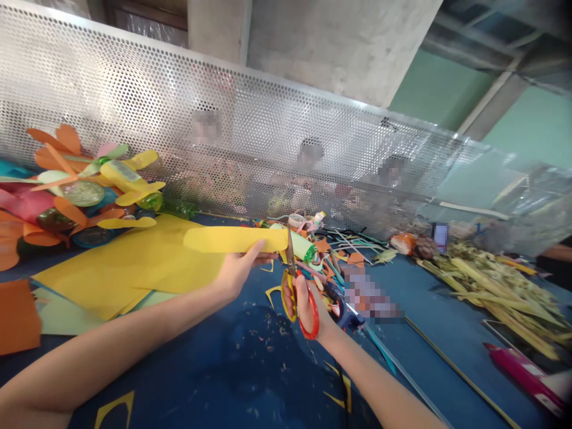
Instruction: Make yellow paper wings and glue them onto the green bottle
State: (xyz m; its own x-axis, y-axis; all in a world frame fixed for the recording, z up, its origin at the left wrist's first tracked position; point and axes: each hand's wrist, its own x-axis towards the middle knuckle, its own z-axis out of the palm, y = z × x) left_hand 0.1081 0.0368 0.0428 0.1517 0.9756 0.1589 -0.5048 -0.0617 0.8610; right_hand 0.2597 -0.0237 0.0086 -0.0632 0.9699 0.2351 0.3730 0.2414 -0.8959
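Left hand (pixel 235 274): we hold the yellow strip (pixel 232 239) near its right end, fingers closed on it, thumb on top.
Right hand (pixel 308 304): we have our fingers in the loops of the scissors (pixel 291 259) — one loop red, one yellow — with the blades pointing up at the strip's right end.
Yellow strip: it lies roughly level above the bench (pixel 192 375), its left end rounded, reaching over the yellow sheets (pixel 134 265).
Sheets: at our left, the yellow ones partly cover a pale green sheet (pixel 67 314); an orange sheet (pixel 18 316) lies at the edge of view.
Flowers (pixel 84 185): bottles with paper petals are piled behind the sheets, before the mesh screen (pixel 250 131).
Green bottle (pixel 302 245): just beyond the blades, among mixed scraps.
Husks (pixel 496 286): a heap on our right.
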